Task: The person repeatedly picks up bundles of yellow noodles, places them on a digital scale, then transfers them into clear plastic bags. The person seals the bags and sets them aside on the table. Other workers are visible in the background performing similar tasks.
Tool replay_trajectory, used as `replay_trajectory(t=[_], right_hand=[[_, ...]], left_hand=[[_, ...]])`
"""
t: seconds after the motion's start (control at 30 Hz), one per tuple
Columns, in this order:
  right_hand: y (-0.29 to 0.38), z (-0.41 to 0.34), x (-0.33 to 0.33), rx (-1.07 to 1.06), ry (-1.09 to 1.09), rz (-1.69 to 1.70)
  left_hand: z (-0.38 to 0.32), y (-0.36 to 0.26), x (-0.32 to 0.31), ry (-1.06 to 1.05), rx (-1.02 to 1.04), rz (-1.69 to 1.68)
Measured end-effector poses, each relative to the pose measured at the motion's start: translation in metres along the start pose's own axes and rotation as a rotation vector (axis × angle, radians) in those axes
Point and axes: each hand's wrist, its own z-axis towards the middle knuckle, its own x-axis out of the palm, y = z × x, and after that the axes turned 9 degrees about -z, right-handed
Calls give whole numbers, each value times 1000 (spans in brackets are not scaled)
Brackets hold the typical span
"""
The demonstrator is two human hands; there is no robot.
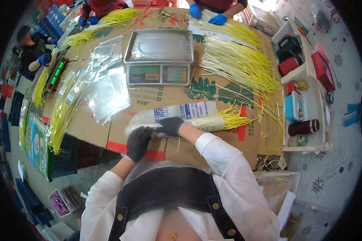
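Note:
A bundle of yellow chives (236,119) lies crosswise before me, rolled in whitish plastic film (208,122). Its leafy tips stick out of the roll's right end. Behind the roll spreads a flap of the same film, printed with blue writing (196,109). My left hand (138,144), in a black glove, pinches the film at the roll's left end. My right hand (170,126), gloved likewise, presses and grips the roll just right of it. The stalks inside the film are mostly hidden.
Beyond the roll stands a weighing scale (159,57) on the cardboard-covered table (120,129). Clear plastic bags (108,93) and bagged chives (69,102) lie left, loose chives (238,64) right. Co-workers in blue gloves (217,19) handle chives across the table. A foam box (307,147) stands right.

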Motion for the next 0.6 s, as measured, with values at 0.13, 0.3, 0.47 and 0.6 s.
replay_trajectory(t=[0.13, 0.3, 0.47, 0.6], right_hand=[[8, 7, -4, 87, -46, -227], [-16, 47, -10, 226, -391, -254], [-38, 58, -14, 48, -97, 40], [-13, 19, 9, -25, -361, -51]], left_hand=[[-14, 34, 31, -86, 1, 6], [-5, 62, 41, -85, 34, -64], [7, 59, 37, -159, -21, -161], [12, 50, 39, -386, -232, -271]])
